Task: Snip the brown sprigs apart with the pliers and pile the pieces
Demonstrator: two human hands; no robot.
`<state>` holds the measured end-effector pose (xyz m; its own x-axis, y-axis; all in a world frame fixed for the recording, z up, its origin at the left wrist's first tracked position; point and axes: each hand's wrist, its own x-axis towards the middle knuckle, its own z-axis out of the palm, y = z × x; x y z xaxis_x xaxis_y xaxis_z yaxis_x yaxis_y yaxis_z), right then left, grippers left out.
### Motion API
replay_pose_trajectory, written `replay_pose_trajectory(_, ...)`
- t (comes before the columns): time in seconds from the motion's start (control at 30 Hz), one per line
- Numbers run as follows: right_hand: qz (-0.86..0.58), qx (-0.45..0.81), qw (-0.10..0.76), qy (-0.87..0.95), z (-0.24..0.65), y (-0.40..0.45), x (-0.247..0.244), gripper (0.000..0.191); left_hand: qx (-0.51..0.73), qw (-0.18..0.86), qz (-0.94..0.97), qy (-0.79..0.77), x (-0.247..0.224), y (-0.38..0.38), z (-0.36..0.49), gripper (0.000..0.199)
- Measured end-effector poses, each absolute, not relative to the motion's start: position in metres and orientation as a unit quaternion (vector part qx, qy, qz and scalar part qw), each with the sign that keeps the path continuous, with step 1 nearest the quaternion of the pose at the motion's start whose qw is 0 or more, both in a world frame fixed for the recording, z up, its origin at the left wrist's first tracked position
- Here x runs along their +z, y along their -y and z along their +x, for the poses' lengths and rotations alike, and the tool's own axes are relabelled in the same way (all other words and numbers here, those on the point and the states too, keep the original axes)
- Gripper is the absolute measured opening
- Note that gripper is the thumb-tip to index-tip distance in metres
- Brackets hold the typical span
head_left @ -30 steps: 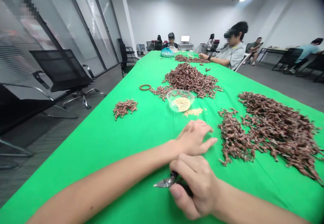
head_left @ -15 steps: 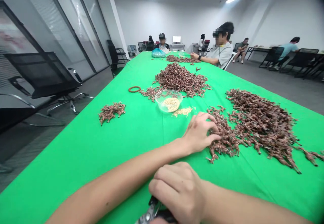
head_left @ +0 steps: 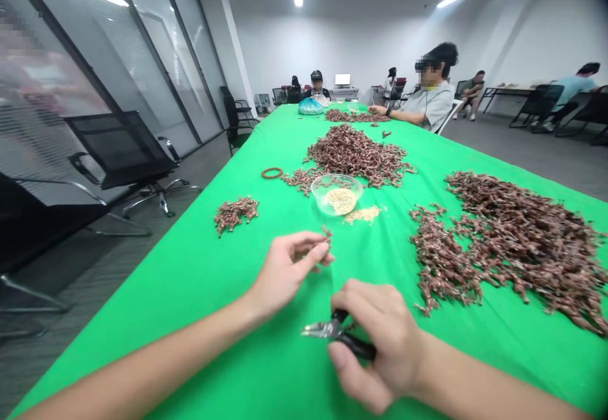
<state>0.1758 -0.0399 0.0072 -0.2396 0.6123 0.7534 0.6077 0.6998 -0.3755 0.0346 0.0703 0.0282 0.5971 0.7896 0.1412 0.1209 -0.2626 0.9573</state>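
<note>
My left hand (head_left: 294, 265) is closed in a pinch on a small brown figurine (head_left: 327, 232), which shows only in part above the fingertips; its exact kind is too small to tell. My right hand (head_left: 380, 337) is wrapped round the black handles of a pair of pliers (head_left: 327, 329), their metal jaws pointing left, a little below my left hand and apart from it. To the right lies a loose heap of brown figurines (head_left: 444, 261), beside a larger pile (head_left: 527, 242). Beyond my left hand stands a clear plastic bowl (head_left: 319, 201) with pale grains in it.
Pale grains (head_left: 363, 215) lie spilled beside the bowl. A small figurine cluster (head_left: 236, 213), a brown ring (head_left: 272, 173) and another pile (head_left: 354, 151) are on the green cloth (head_left: 190, 318). A co-worker (head_left: 434, 97) sits at the far right side. Office chairs (head_left: 123, 154) stand left.
My left hand has moved left from the right-hand heap, now with a small figurine in its fingers. My right hand has turned and shifted right, bringing the pliers into clearer view.
</note>
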Motion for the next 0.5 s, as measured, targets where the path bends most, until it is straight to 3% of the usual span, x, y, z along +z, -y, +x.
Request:
replay_pose_trajectory(0.23,-0.484,0.027,0.399,0.778,0.181,0.03,-0.005,0.01,0.259,0.671,0.59,-0.367,0.023,-0.043,-0.035,0.027)
replay_pose_trajectory(0.5,-0.47,-0.127,0.306,0.818,0.171,0.026,-0.023,0.021,0.226,0.727,0.56,-0.326,0.006,-0.033,-0.051,0.033)
